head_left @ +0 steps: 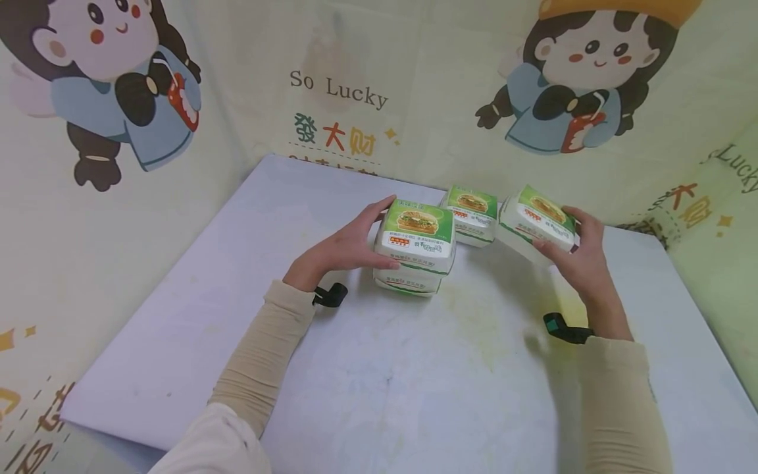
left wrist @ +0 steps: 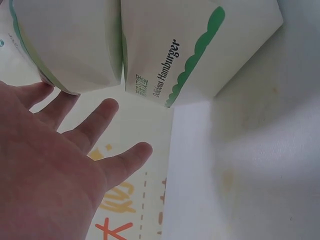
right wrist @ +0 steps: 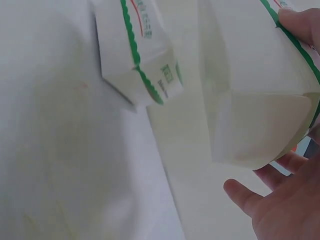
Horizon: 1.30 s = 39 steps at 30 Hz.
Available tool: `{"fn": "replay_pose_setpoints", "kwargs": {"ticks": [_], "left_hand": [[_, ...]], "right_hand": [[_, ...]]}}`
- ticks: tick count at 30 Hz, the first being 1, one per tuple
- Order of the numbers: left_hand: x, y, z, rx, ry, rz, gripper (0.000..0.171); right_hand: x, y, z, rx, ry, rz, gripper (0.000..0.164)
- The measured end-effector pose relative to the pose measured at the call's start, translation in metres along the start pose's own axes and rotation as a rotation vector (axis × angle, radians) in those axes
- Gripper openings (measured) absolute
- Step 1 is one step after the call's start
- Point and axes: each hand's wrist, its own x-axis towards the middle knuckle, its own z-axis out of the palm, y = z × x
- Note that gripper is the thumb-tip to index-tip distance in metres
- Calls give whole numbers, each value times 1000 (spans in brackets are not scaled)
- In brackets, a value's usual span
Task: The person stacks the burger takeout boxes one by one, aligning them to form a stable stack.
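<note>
Two white and green hamburger boxes are stacked in the middle of the head view. My left hand (head_left: 345, 245) grips the upper box (head_left: 416, 228) from its left, thumb on the near side and fingers behind; the lower box (head_left: 408, 282) sits beneath it. In the left wrist view the index and middle fingertips (left wrist: 64, 102) touch the upper box, while the other two fingers extend free. To the right, my right hand (head_left: 589, 260) holds a tilted hamburger box (head_left: 537, 220) above the table, thumb in front. Between them, another hamburger box (head_left: 472, 214) stands farther back.
The white table (head_left: 379, 388) carries faint yellowish stains. Behind it hangs a cream cloth (head_left: 438, 92) printed with cartoon figures and lettering, meeting the table's back edge close behind the boxes. A black wrist camera (head_left: 331, 295) sits on the left wrist, another (head_left: 565, 328) on the right.
</note>
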Motion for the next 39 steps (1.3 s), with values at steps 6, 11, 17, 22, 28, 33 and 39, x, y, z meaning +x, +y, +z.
{"fn": "replay_pose_setpoints", "kwargs": {"ticks": [6, 11, 17, 22, 28, 33, 39], "left_hand": [[0, 2, 0, 5, 7, 3, 119], [0, 2, 0, 11, 8, 4, 119], [1, 2, 1, 16, 7, -4, 119], [1, 1, 1, 15, 2, -8, 119], [0, -1, 0, 14, 10, 3, 119], [0, -1, 0, 11, 10, 4, 119], [0, 0, 1, 5, 8, 21, 118]], "right_hand": [[-4, -12, 10, 85, 18, -35, 79], [-7, -20, 22, 180, 35, -95, 76], [-14, -32, 35, 419, 50, -126, 70], [-16, -43, 44, 561, 42, -137, 66], [-20, -60, 50, 570, 60, -136, 65], [-25, -80, 58, 582, 41, -196, 66], [-32, -96, 70, 457, 1, -333, 72]]}}
